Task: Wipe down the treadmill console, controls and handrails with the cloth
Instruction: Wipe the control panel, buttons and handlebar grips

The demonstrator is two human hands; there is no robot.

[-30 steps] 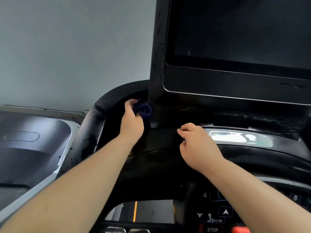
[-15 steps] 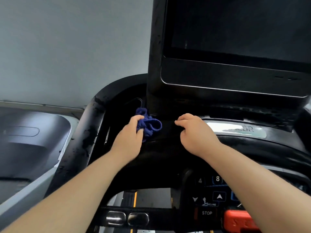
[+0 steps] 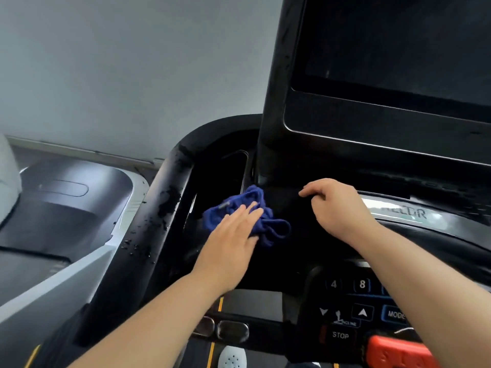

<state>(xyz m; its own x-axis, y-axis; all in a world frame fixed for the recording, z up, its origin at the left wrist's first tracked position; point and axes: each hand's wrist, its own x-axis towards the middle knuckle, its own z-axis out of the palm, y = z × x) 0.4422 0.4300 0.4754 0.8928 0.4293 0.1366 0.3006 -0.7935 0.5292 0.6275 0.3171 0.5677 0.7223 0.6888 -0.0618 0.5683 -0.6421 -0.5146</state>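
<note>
A crumpled blue cloth (image 3: 268, 224) lies on the black treadmill console (image 3: 292, 251), left of the screen column. My left hand (image 3: 233, 235) presses flat on the cloth with its fingers straight. My right hand (image 3: 337, 205) rests on the console ledge just right of the cloth, fingers loosely curled and holding nothing. The dark screen (image 3: 393, 49) rises above both hands. A curved black handrail (image 3: 164, 213), speckled with droplets, arcs to the left of the cloth. Control buttons (image 3: 361, 312) marked 4, 8, MODE and STOP sit at lower right.
A red safety key (image 3: 398, 351) lies at the bottom right. Two metal pulse sensors (image 3: 231, 330) sit on the crossbar below. A neighbouring grey and white machine (image 3: 66, 213) stands to the left, with a grey wall behind.
My left hand has drawn the cloth down and out of the gap beside the screen column onto the console surface and flattened over it. The right hand stayed on the ledge.
</note>
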